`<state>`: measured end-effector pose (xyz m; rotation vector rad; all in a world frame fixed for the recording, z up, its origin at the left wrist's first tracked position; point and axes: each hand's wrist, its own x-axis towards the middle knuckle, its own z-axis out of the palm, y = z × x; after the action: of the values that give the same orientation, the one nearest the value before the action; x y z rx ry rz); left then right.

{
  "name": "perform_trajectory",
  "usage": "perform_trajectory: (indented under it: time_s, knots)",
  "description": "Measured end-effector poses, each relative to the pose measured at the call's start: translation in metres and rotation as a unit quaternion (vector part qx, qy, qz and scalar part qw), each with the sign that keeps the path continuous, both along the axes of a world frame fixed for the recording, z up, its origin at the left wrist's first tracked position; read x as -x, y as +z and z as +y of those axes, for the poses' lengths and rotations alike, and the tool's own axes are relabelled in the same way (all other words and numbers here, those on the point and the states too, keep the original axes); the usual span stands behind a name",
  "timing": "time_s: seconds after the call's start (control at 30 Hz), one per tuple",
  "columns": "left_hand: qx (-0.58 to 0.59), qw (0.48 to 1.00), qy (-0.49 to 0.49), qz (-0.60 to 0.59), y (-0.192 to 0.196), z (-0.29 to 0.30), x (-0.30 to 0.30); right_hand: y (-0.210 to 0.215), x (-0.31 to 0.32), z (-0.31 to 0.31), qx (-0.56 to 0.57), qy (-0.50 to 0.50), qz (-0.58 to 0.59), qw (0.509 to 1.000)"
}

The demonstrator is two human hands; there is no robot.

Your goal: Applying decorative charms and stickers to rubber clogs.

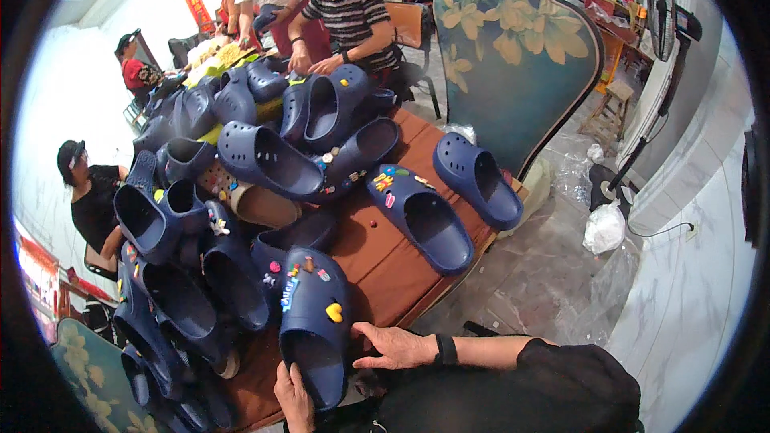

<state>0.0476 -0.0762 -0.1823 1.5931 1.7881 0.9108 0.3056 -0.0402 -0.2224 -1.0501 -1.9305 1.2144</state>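
A navy blue clog [319, 353] lies at the near edge of the table, its toe pointing away from me. Yellow, pink and blue charms dot its toe. My left hand [295, 397] grips the left rim by the heel, thumb over the edge. My right hand [395, 345], with a black band at the wrist, is beside the clog's right side, fingers stretched out and apart, holding nothing. To the right, another navy clog with charms [421, 220] rests alone, with a plainer clog [479, 179] just beyond it.
A large heap of navy clogs [180, 297] covers the table's left side, with one beige clog [265, 204] among them. The brown tabletop [373, 252] shows between. A floral headboard-like panel [521, 64] rises behind. Several people sit or stand around the far side; a fan [662, 12] stands right.
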Motion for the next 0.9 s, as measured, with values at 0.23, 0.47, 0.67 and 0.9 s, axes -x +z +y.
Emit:
perform_trajectory:
  time_s: [0.23,0.47,0.67,0.9]
  knots:
    - [-0.047,0.975,-0.023,-0.218,0.018,0.024,-0.058,0.057,-0.129,0.058,-0.311,-0.356,-0.060,0.879]
    - [0.072,0.907,-0.208,-0.360,0.040,0.059,-0.128,-0.010,-0.266,0.097,-0.155,-0.369,-0.444,0.802]
    - [0.030,0.938,-0.149,-0.312,0.014,0.042,-0.118,0.003,-0.254,0.095,-0.142,-0.418,-0.288,0.850]
    - [-0.073,0.961,0.146,-0.225,-0.033,-0.026,-0.058,0.077,-0.184,-0.001,-0.201,-0.257,-0.134,0.936]
